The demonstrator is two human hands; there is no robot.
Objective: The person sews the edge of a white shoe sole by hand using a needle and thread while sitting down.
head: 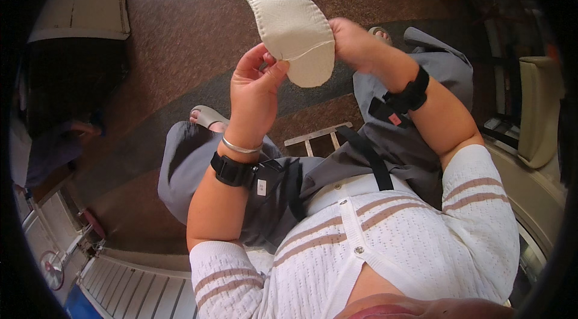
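Note:
I hold up a cream, leather-like curved piece (293,16) in front of me, above the floor. It tapers to a pointed tip at the upper left and is rounded at its lower end. Puckered stitching runs along its edges, and a seam or layer edge crosses its lower part. Between thumb and fingers, my left hand (255,77) pinches the lower left edge. At the right edge is my right hand (354,43), slightly blurred, with its fingertips hidden behind the piece. Each forearm wears a black strap (232,172) with a small device.
A low wooden stool or frame (318,134) stands between my legs. At the upper left is a beige-covered piece of furniture (79,0). Below it, another person's arm (83,128) shows dimly. A cream cushion (537,111) is at the right, and a white slatted panel (135,289) at the lower left.

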